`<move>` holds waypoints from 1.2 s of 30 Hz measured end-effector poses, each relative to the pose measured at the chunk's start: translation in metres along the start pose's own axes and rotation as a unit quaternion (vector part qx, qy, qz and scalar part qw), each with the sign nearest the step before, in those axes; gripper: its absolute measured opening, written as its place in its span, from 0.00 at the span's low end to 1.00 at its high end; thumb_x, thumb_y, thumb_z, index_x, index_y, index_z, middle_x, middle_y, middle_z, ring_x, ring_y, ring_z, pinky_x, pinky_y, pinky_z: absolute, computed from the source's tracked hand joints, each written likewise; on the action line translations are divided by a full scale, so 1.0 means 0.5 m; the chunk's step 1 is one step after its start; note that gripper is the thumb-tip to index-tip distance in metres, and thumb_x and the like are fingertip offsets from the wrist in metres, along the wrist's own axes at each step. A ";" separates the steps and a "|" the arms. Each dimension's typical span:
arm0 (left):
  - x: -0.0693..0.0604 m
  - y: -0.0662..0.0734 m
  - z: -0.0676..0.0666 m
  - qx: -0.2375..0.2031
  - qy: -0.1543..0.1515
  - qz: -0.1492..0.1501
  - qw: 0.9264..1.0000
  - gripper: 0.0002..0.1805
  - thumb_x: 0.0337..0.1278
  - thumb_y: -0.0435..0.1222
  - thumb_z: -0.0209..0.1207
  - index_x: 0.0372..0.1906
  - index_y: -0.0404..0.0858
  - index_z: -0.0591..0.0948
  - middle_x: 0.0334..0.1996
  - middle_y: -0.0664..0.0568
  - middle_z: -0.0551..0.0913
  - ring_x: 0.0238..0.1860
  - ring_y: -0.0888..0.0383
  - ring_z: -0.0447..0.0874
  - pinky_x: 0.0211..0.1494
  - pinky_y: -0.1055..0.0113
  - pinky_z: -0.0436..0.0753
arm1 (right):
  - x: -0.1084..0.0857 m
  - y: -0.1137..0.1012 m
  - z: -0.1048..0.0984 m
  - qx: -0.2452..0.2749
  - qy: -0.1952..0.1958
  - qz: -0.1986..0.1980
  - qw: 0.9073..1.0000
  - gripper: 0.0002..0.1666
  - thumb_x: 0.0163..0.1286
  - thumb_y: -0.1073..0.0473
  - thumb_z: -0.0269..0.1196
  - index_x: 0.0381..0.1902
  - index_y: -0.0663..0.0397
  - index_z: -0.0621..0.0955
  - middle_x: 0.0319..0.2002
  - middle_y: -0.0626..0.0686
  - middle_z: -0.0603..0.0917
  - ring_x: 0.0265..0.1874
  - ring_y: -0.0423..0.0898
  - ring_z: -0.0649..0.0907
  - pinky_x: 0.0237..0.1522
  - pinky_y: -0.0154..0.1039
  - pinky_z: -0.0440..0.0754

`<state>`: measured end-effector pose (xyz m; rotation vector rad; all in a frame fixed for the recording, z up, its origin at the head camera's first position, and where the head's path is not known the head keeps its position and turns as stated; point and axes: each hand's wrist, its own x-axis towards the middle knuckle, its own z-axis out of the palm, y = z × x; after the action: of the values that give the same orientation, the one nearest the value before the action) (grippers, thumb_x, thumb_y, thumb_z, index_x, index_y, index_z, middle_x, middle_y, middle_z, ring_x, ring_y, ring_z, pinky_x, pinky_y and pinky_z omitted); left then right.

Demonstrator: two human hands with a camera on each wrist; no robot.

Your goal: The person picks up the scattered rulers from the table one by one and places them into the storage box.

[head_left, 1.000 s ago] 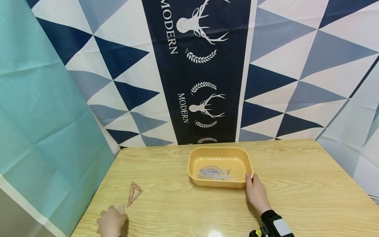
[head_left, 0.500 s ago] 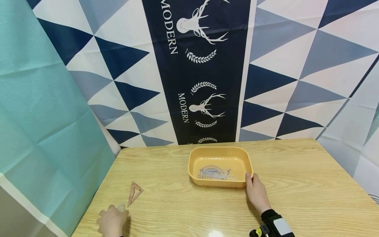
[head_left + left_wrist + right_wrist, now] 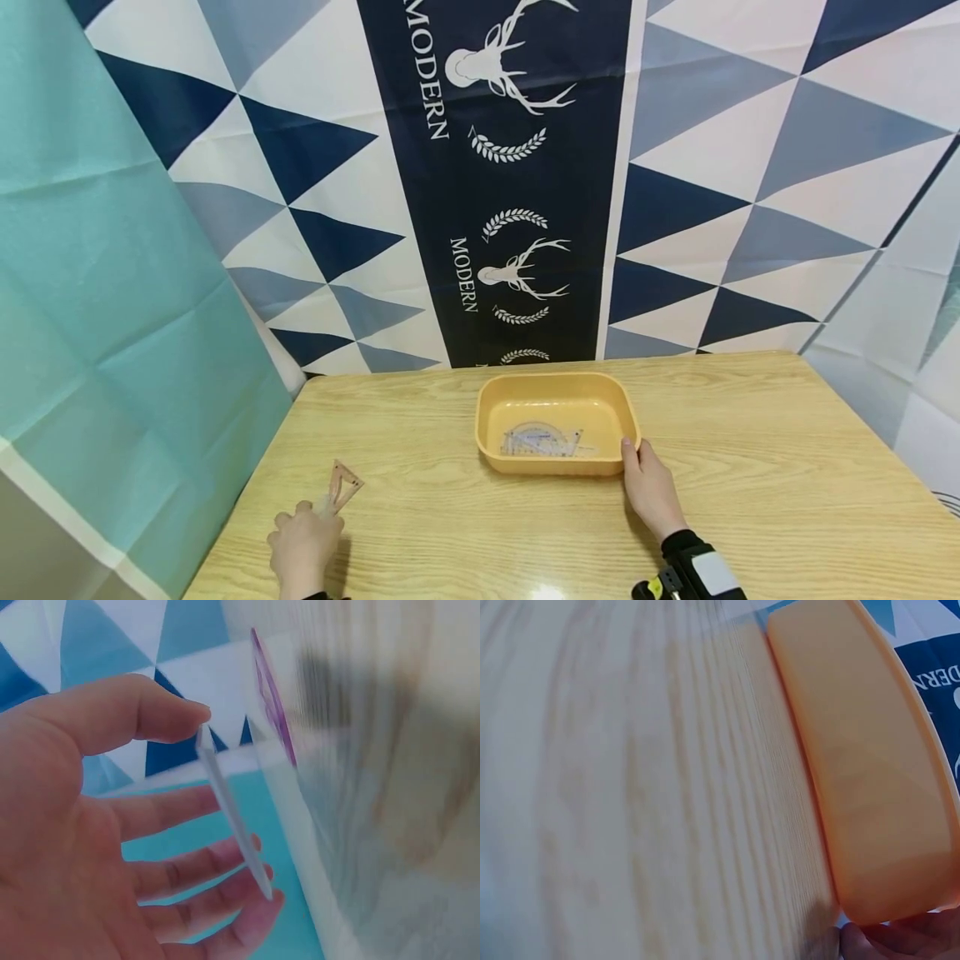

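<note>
My left hand (image 3: 303,546) is at the table's lower left, pinching a thin clear set square (image 3: 234,814) between thumb and fingertips; the left wrist view shows it edge-on. Just beyond the fingers a pinkish set square (image 3: 337,479) lies on the table, seen edge-on in the left wrist view. My right hand (image 3: 651,492) grips the near right corner of a yellow plastic basket (image 3: 555,467), thumb over the rim. Inside the basket, at its near left, lie a clear protractor (image 3: 536,439) and other clear rulers, overlapping. The right wrist view shows the basket's outer wall (image 3: 862,757) and some fingertips.
The wood-grain table (image 3: 435,550) carries all of this. A patterned cloth (image 3: 525,275) hangs behind its far edge, and a teal cloth (image 3: 150,333) hangs along the left side.
My left hand has moved a little right and forward with the clear set square, which now overlaps the near end of the pinkish one in the head view. The right hand and basket stay put.
</note>
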<state>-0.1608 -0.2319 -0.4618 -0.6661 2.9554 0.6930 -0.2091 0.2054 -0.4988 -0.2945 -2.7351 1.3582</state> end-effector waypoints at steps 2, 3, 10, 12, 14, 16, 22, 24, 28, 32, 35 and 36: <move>0.002 0.012 0.006 0.002 0.003 0.012 1.000 0.33 0.50 0.43 0.56 0.54 0.21 0.67 0.46 0.21 0.66 0.44 0.26 0.66 0.38 0.37 0.73 | 0.000 -0.001 -0.001 -0.002 -0.002 0.000 1.000 0.39 0.72 0.40 0.26 0.60 0.68 0.62 0.58 0.72 0.66 0.58 0.67 0.67 0.55 0.60 0.66; 0.003 0.016 0.009 0.005 0.004 0.018 1.000 0.33 0.50 0.43 0.56 0.54 0.21 0.67 0.46 0.22 0.66 0.44 0.27 0.67 0.38 0.39 0.74 | 0.000 -0.002 -0.002 -0.003 -0.003 -0.001 1.000 0.39 0.72 0.40 0.26 0.61 0.68 0.61 0.59 0.72 0.66 0.58 0.68 0.66 0.56 0.60 0.66; 0.002 0.043 0.019 -0.010 0.015 0.033 0.999 0.33 0.47 0.41 0.59 0.56 0.23 0.67 0.46 0.21 0.66 0.42 0.26 0.68 0.32 0.40 0.76 | -0.003 -0.002 0.000 -0.002 -0.005 0.000 1.000 0.40 0.72 0.41 0.26 0.61 0.70 0.60 0.59 0.73 0.65 0.58 0.68 0.66 0.56 0.60 0.65; 0.001 0.051 0.019 -0.009 0.019 0.037 0.999 0.35 0.47 0.41 0.59 0.58 0.25 0.66 0.46 0.21 0.65 0.42 0.26 0.67 0.33 0.40 0.76 | -0.003 -0.002 0.001 -0.001 -0.007 0.005 1.000 0.40 0.72 0.41 0.26 0.62 0.70 0.60 0.60 0.73 0.65 0.59 0.68 0.65 0.57 0.60 0.65; 0.000 0.059 0.019 -0.010 0.024 0.038 0.999 0.36 0.47 0.41 0.59 0.60 0.25 0.65 0.47 0.21 0.65 0.43 0.26 0.67 0.33 0.40 0.76 | -0.003 -0.002 0.001 -0.001 -0.007 0.007 1.000 0.40 0.72 0.41 0.26 0.62 0.70 0.59 0.60 0.73 0.64 0.59 0.68 0.65 0.57 0.60 0.64; 0.000 0.066 0.021 -0.014 0.028 0.039 0.999 0.36 0.47 0.40 0.59 0.61 0.26 0.65 0.47 0.21 0.65 0.43 0.26 0.67 0.33 0.41 0.76 | -0.003 -0.003 0.001 -0.002 -0.006 0.006 1.000 0.40 0.72 0.41 0.25 0.62 0.70 0.59 0.60 0.73 0.64 0.59 0.68 0.65 0.57 0.60 0.65; -0.002 0.088 0.031 -0.022 0.037 0.051 0.998 0.33 0.46 0.40 0.61 0.56 0.24 0.69 0.47 0.23 0.65 0.43 0.27 0.67 0.33 0.42 0.76 | 0.001 -0.004 0.000 -0.004 0.000 0.000 1.000 0.39 0.72 0.42 0.26 0.61 0.70 0.61 0.58 0.73 0.66 0.58 0.68 0.67 0.55 0.60 0.66; -0.002 0.093 0.036 -0.023 0.040 0.058 0.997 0.33 0.46 0.40 0.61 0.56 0.24 0.69 0.50 0.22 0.65 0.43 0.26 0.68 0.34 0.41 0.76 | 0.001 -0.004 0.001 -0.002 0.001 0.000 1.000 0.39 0.72 0.42 0.26 0.61 0.70 0.61 0.58 0.73 0.66 0.58 0.68 0.67 0.55 0.60 0.66; -0.001 0.103 0.044 -0.027 0.042 0.071 0.996 0.33 0.45 0.40 0.61 0.57 0.25 0.69 0.57 0.22 0.60 0.48 0.23 0.65 0.41 0.37 0.73 | 0.000 -0.004 0.000 -0.002 0.001 0.004 1.000 0.39 0.72 0.41 0.26 0.61 0.70 0.60 0.59 0.73 0.65 0.58 0.68 0.66 0.56 0.60 0.66; -0.002 0.111 0.047 -0.016 0.049 0.086 0.995 0.33 0.43 0.40 0.62 0.55 0.26 0.71 0.56 0.22 0.63 0.51 0.25 0.65 0.47 0.36 0.70 | -0.001 -0.005 0.000 -0.002 -0.002 0.004 1.000 0.40 0.72 0.41 0.26 0.61 0.70 0.60 0.59 0.73 0.65 0.58 0.68 0.66 0.56 0.61 0.66; -0.003 0.116 0.048 -0.013 0.058 0.099 0.993 0.32 0.43 0.39 0.62 0.55 0.26 0.71 0.53 0.22 0.65 0.50 0.26 0.66 0.46 0.37 0.70 | -0.001 -0.005 0.000 -0.001 -0.002 0.004 1.000 0.40 0.72 0.41 0.26 0.61 0.70 0.61 0.58 0.73 0.66 0.58 0.68 0.67 0.55 0.60 0.66; -0.003 0.118 0.048 -0.015 0.059 0.101 0.993 0.32 0.43 0.39 0.62 0.55 0.26 0.71 0.52 0.22 0.65 0.50 0.26 0.65 0.45 0.37 0.70 | 0.000 -0.004 0.000 -0.001 -0.002 0.004 1.000 0.40 0.72 0.40 0.26 0.61 0.70 0.61 0.58 0.73 0.66 0.58 0.68 0.67 0.55 0.60 0.66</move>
<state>-0.1853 -0.1730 -0.4585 -0.4277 3.1594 0.7376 -0.2092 0.2041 -0.4973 -0.3042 -2.7411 1.3595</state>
